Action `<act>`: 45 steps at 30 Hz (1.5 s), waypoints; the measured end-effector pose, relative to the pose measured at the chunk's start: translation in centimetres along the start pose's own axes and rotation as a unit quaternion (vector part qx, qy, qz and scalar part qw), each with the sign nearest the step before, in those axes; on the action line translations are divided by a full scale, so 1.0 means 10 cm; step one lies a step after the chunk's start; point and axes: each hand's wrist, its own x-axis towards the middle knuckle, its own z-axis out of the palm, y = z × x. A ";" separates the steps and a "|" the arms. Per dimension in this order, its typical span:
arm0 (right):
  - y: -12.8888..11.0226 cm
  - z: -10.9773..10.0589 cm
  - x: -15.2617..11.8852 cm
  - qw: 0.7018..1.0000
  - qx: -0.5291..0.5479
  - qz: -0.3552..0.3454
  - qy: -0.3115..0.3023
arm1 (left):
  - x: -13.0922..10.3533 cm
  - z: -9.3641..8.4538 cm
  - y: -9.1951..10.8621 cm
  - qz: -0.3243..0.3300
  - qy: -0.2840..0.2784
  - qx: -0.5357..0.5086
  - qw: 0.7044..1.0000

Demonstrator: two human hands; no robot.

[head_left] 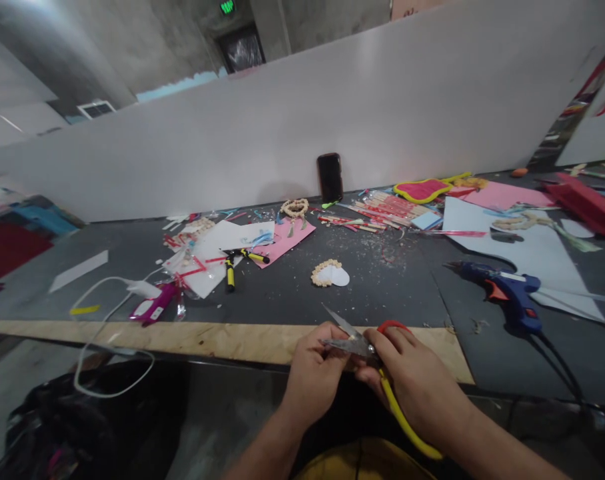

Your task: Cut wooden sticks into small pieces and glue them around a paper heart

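My right hand (417, 373) is wrapped round scissors (355, 343) with one red and one yellow handle; the blades stand apart and point left. Close against the blades, my left hand (315, 373) pinches a small pale piece that is mostly hidden by its fingers. Both hands are over the table's front edge. Beyond them on the dark tabletop lies a ring of small beige pieces (322, 272), with a white paper round (339, 276) partly inside it.
A blue glue gun (517, 293) lies at right with its cord hanging. Pliers (230, 270), pink paper (290, 240) and a purple device (155, 305) are at left. A phone (330, 177) leans on the partition (207, 147). Sticks (387, 208) lie at the back.
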 end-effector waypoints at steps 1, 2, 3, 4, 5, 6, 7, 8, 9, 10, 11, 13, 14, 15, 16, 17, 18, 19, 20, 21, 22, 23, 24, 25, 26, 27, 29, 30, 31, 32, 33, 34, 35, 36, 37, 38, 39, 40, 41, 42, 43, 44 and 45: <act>0.01 0.00 0.00 1.000 -0.004 -0.001 -0.003 | 0.01 0.00 0.00 0.007 0.004 -0.001 1.000; 0.03 0.01 0.00 1.000 -0.008 0.000 -0.003 | 0.01 0.01 0.00 0.013 0.005 -0.005 1.000; 0.04 0.01 0.00 1.000 -0.013 0.000 -0.002 | 0.02 0.01 -0.01 0.019 0.003 -0.008 1.000; 0.05 0.02 0.00 1.000 -0.019 0.002 0.003 | 0.03 0.01 -0.02 0.023 0.002 -0.008 1.000; 0.06 0.02 0.00 1.000 -0.024 0.005 0.007 | 0.04 0.01 -0.04 0.025 0.001 -0.006 1.000; 0.07 0.02 0.00 0.999 -0.029 0.009 0.012 | 0.05 0.02 -0.05 0.025 0.003 -0.005 1.000; 0.08 0.01 0.00 0.999 -0.033 0.012 0.016 | 0.06 0.02 -0.07 0.021 0.008 -0.005 1.000; 0.09 0.01 -0.01 0.999 -0.035 0.016 0.019 | 0.06 0.02 -0.09 0.014 0.016 -0.007 1.000; 0.09 0.01 -0.01 0.999 -0.037 0.019 0.022 | 0.07 0.03 -0.11 0.006 0.025 -0.008 1.000; 0.09 0.01 -0.01 0.999 -0.038 0.020 0.023 | 0.08 0.03 -0.12 0.000 0.037 -0.007 0.999; 0.09 0.01 -0.01 0.999 -0.037 0.021 0.024 | 0.08 0.03 -0.13 -0.004 0.049 -0.003 0.999; 0.08 0.00 -0.02 0.999 -0.030 0.025 0.020 | 0.09 0.03 -0.13 0.001 0.067 0.010 0.998; 0.07 -0.01 -0.02 0.999 -0.023 0.027 0.015 | 0.09 0.04 -0.13 0.007 0.070 0.013 0.997; 0.06 -0.01 -0.01 0.999 -0.016 0.029 0.010 | 0.09 0.04 -0.13 0.012 0.069 0.015 0.997; 0.05 -0.02 -0.01 0.999 -0.009 0.029 0.008 | 0.08 0.04 -0.12 0.013 0.064 0.013 0.998; 0.04 -0.03 -0.01 1.000 -0.003 0.028 0.009 | 0.08 0.04 -0.12 0.010 0.055 0.009 0.998; 0.03 -0.03 -0.01 1.000 0.001 0.024 0.014 | 0.08 0.04 -0.12 0.003 0.047 0.002 0.999; 0.02 -0.04 -0.01 1.000 0.003 0.018 0.020 | 0.07 0.05 -0.12 -0.007 0.036 -0.007 0.999; 0.01 -0.05 -0.01 1.000 0.003 0.014 0.024 | 0.07 0.05 -0.12 -0.017 0.026 -0.019 0.999; 0.00 -0.05 0.00 1.000 0.002 0.011 0.025 | 0.07 0.05 -0.12 -0.027 0.015 -0.035 0.999; -0.01 -0.05 0.00 1.000 0.001 0.010 0.024 | 0.07 0.06 -0.11 -0.037 0.004 -0.053 0.998; -0.01 -0.05 0.00 1.000 -0.002 0.011 0.022 | 0.07 0.06 -0.11 -0.046 -0.005 -0.067 0.997; -0.02 -0.05 0.00 1.000 -0.006 0.013 0.021 | 0.07 0.06 -0.10 -0.054 -0.009 -0.079 0.995; -0.02 -0.04 0.00 1.000 -0.012 0.017 0.019 | 0.07 0.07 -0.10 -0.059 -0.011 -0.084 0.995; -0.01 -0.04 0.00 1.000 -0.017 0.019 0.018 | 0.07 0.07 -0.08 -0.061 -0.010 -0.082 0.995; -0.01 -0.03 0.00 0.999 -0.023 0.021 0.015 | 0.08 0.08 -0.07 -0.058 -0.007 -0.073 0.996; 0.01 -0.01 0.00 0.999 -0.033 0.025 0.003 | 0.09 0.08 -0.05 -0.039 0.005 -0.045 0.998; 0.03 0.00 0.00 0.999 -0.035 0.027 -0.002 | 0.10 0.09 -0.05 -0.027 0.011 -0.032 0.999; 0.04 0.00 0.01 0.999 -0.038 0.028 -0.007 | 0.11 0.09 -0.06 -0.017 0.017 -0.021 1.000; 0.05 0.01 0.01 0.999 -0.040 0.029 -0.010 | 0.11 0.09 -0.07 -0.007 0.023 -0.016 1.000; 0.06 0.01 0.01 0.999 -0.043 0.031 -0.011 | 0.11 0.09 -0.09 0.001 0.028 -0.016 0.999; 0.06 0.02 0.02 0.998 -0.047 0.032 -0.012 | 0.12 0.09 -0.12 0.007 0.032 -0.020 0.999; 0.07 0.02 0.02 0.998 -0.050 0.032 -0.012 | 0.12 0.10 -0.15 0.012 0.036 -0.025 0.999; 0.07 0.02 0.03 0.998 -0.052 0.033 -0.012 | 0.12 0.10 -0.17 0.013 0.037 -0.030 0.999; 0.07 0.02 0.03 0.998 -0.054 0.032 -0.010 | 0.12 0.09 -0.19 0.011 0.037 -0.037 0.999; 0.07 0.01 0.03 0.998 -0.055 0.031 -0.008 | 0.11 0.09 -0.20 0.007 0.035 -0.045 0.998; 0.07 0.01 0.03 0.998 -0.054 0.029 -0.007 | 0.11 0.09 -0.21 0.000 0.031 -0.054 0.998; 0.07 0.00 0.03 0.998 -0.052 0.027 -0.006 | 0.11 0.09 -0.20 -0.009 0.027 -0.065 0.997; 0.07 -0.01 0.03 0.998 -0.049 0.025 -0.007 | 0.11 0.08 -0.19 -0.019 0.020 -0.078 0.997; 0.06 -0.02 0.02 0.999 -0.045 0.023 -0.009 | 0.11 0.07 -0.17 -0.031 0.011 -0.092 0.995; 0.06 -0.03 0.02 0.999 -0.040 0.023 -0.013 | 0.12 0.06 -0.16 -0.044 -0.001 -0.106 0.993; 0.05 -0.04 0.01 0.999 -0.034 0.024 -0.014 | 0.12 0.05 -0.14 -0.059 -0.016 -0.120 0.991; 0.04 -0.05 0.00 0.999 -0.029 0.025 -0.014 | 0.13 0.04 -0.12 -0.073 -0.035 -0.136 0.987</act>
